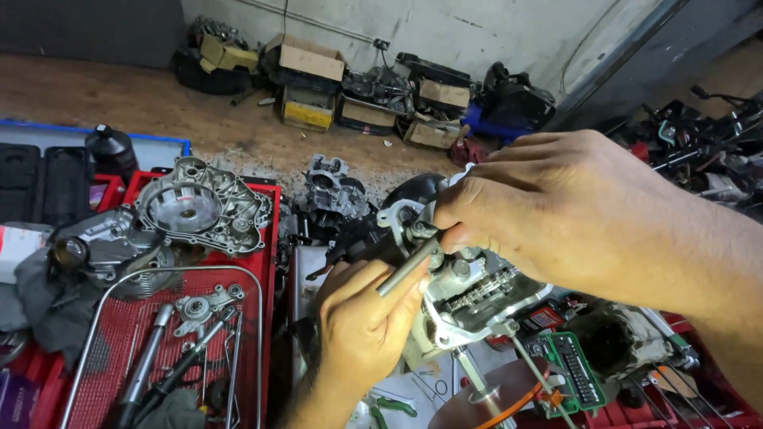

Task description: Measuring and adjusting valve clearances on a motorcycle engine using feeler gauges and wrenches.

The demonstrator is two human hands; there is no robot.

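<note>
Steel rod [408, 267] is lying across the engine head [469, 298], upper end at its top. Left hand [362, 330] fingers clamping its lower end, right hand [556, 210] fingers pinching the top. Likely stiff, oily, slippery: grip both ends.

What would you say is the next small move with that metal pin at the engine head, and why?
Probably ease the metal pin further into its hole. The right hand pinches its upper end at the engine head, the left hand steadies its lower end, and most of it is outside.
</note>
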